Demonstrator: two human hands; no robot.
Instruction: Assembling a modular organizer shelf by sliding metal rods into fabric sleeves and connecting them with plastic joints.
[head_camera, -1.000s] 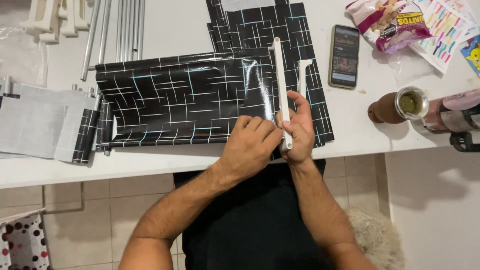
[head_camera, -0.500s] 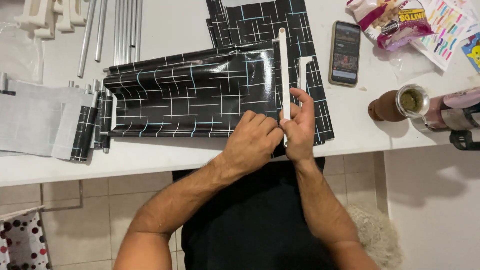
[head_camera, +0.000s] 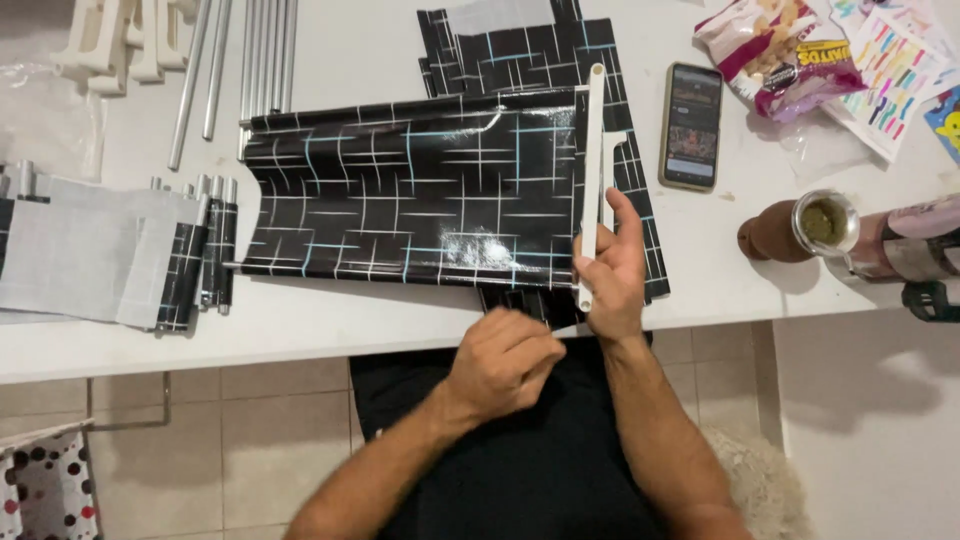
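White table (head_camera: 380, 50) edge: right hand (head_camera: 612, 270) around white strip (head_camera: 591, 180), left hand (head_camera: 505, 360) just off it

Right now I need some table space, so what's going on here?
A person at a white table is working on a sheet of glossy black material with a pale grid pattern. The right hand holds a white strip lying along the sheet's right edge. The left hand is closed, just off the table's near edge. A phone, a snack bag and metal rods lie around.
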